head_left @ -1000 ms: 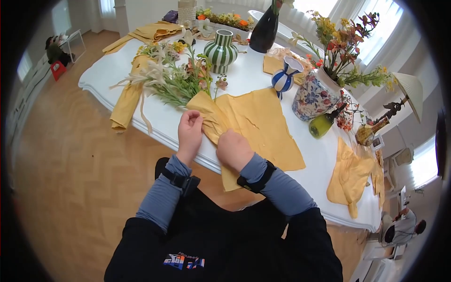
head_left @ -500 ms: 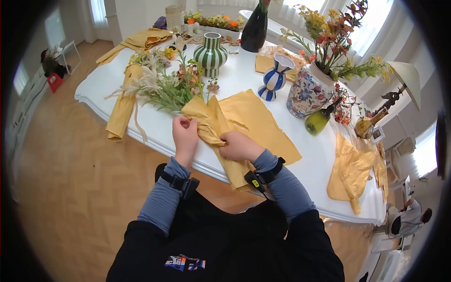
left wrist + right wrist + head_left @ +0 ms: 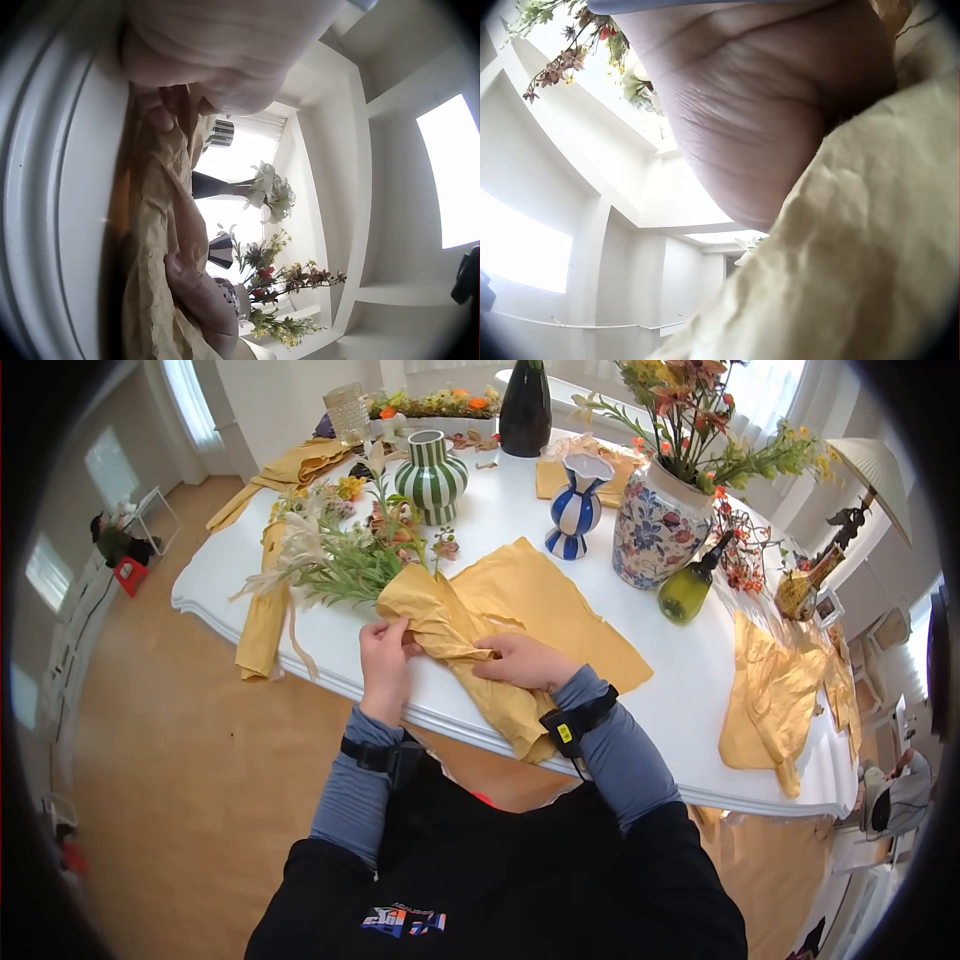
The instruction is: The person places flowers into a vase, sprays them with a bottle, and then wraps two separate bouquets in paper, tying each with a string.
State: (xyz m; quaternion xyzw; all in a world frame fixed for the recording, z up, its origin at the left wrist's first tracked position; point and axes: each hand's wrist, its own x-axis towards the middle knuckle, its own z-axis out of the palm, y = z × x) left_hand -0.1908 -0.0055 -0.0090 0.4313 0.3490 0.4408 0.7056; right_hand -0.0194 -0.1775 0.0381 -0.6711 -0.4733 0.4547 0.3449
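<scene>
Yellow wrapping paper [image 3: 560, 610] lies across the table's front, its near part folded and crumpled into a roll. My left hand [image 3: 385, 672] pinches the left edge of that fold. On the fold's right side my right hand [image 3: 528, 663] grips the paper, thumb on top; in the left wrist view that thumb presses the crumpled paper [image 3: 161, 277]. Flowers with green stems and pale lilies [image 3: 350, 560] lie just beyond the left hand, with their lower ends hidden by the paper. In the right wrist view the paper [image 3: 855, 225] rises close beside the palm.
Behind the paper stand a green-striped vase [image 3: 430, 485], a blue-striped vase [image 3: 576, 510] and a floral vase [image 3: 655, 535] with flowers. A green bottle [image 3: 688, 592] lies beside it. More yellow paper lies at left [image 3: 262, 625] and right [image 3: 765, 705]. The table's moulded edge [image 3: 470, 732] runs in front.
The right hand has drawn the paper's near flap up and over, making the roll narrower and more folded. The left hand keeps its pinch at the left edge. The head view has shifted slightly.
</scene>
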